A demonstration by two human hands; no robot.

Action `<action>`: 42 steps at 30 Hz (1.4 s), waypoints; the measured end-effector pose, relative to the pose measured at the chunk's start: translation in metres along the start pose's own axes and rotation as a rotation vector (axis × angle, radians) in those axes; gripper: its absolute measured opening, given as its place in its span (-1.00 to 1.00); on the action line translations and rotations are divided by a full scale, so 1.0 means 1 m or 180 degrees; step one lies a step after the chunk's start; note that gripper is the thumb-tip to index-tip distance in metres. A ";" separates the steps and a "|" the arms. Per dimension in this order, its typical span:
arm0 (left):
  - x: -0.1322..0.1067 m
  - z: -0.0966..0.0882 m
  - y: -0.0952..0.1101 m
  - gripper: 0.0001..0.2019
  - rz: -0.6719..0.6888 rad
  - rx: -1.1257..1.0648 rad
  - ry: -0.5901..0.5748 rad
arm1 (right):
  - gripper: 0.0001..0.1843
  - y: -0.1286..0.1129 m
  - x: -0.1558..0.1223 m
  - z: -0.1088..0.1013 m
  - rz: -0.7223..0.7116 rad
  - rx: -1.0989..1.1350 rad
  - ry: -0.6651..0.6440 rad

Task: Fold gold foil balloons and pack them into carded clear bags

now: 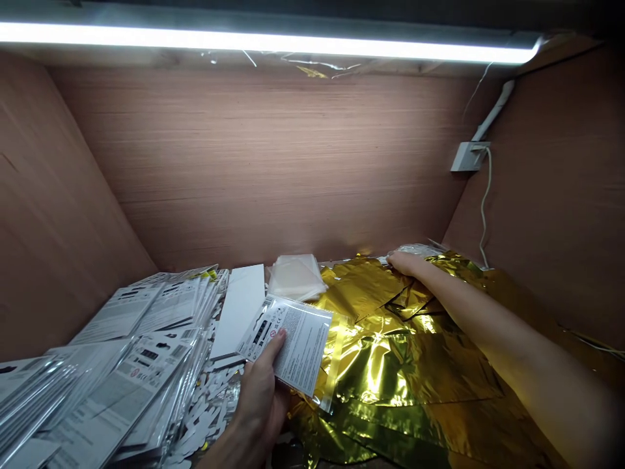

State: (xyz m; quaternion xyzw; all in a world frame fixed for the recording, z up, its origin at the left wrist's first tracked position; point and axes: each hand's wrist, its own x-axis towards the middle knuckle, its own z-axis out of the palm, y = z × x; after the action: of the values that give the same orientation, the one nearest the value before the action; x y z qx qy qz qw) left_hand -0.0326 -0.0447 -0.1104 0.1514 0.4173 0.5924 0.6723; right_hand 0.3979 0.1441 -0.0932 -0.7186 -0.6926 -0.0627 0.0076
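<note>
My left hand (266, 384) grips a printed card in a clear plastic sleeve (305, 342), thumb on top and the other fingers beneath. The sleeve's clear flap sticks out to the right over gold foil sheets (381, 365). At the back, my right hand (404, 262) reaches over the foil to some clear plastic (422, 249) by the rear wall. Its fingers are mostly hidden, so I cannot see whether they hold anything. Just behind the held card lie a stack of translucent sheets (295, 277) and a white card stack (239, 303).
Sleeved printed cards (117, 384) are piled in rows on the left. Small white paper cutouts (208, 410) lie scattered beside them. Wooden panels enclose the back and sides. A socket box (470, 157) with a hanging cable is on the right, and a tube light (273, 44) runs overhead.
</note>
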 end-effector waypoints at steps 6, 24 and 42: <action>-0.002 0.004 0.004 -0.67 -0.0259 -0.0243 -0.0054 | -0.74 -0.016 -0.013 -0.034 0.0271 0.1024 0.1177; -0.010 0.006 0.007 -0.56 -0.0905 -0.0242 -0.0519 | -0.83 -0.192 -0.178 -0.108 -0.1439 0.5363 0.0682; -0.007 0.008 0.004 -0.64 -0.0138 -0.0704 -0.0196 | -0.89 -0.166 -0.177 -0.093 -0.2214 0.1951 0.3128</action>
State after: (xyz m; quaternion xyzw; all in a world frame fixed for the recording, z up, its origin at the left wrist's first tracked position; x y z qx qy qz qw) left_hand -0.0290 -0.0480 -0.0995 0.0854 0.3317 0.6152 0.7100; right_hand 0.2193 -0.0344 -0.0319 -0.3071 -0.7862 -0.1817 0.5046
